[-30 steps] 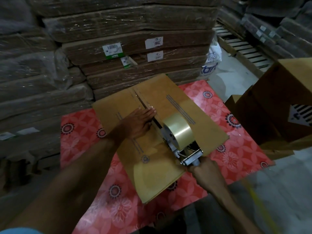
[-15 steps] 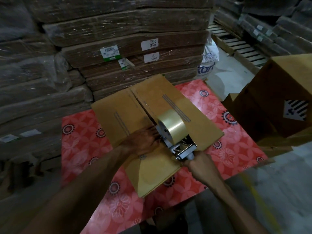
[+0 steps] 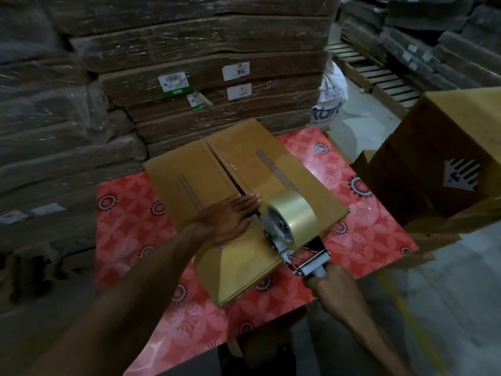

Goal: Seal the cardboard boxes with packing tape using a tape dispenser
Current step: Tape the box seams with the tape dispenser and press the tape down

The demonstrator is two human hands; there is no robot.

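Observation:
A brown cardboard box [image 3: 189, 180] stands on a red flowered table [image 3: 127, 213] with its two top flaps closed and a dark seam between them. My left hand [image 3: 227, 221] lies flat on the left flap beside the seam, fingers together and stretched out. A tape dispenser [image 3: 292, 240] with a roll of clear tape [image 3: 294, 210] rests on the seam near the box's front edge. My right hand [image 3: 328, 280] grips the dispenser's handle just off the front edge.
Shrink-wrapped stacks of flat cardboard [image 3: 206, 85] rise behind and to the left of the table. A second brown box [image 3: 444, 147] with a striped label sits to the right. A white printed bag [image 3: 329, 101] and wooden pallets [image 3: 379, 74] lie at the back right.
The dispenser has slid back along the seam to the box's front edge. My left hand moved down the left flap toward me, then stretched flat beside the seam.

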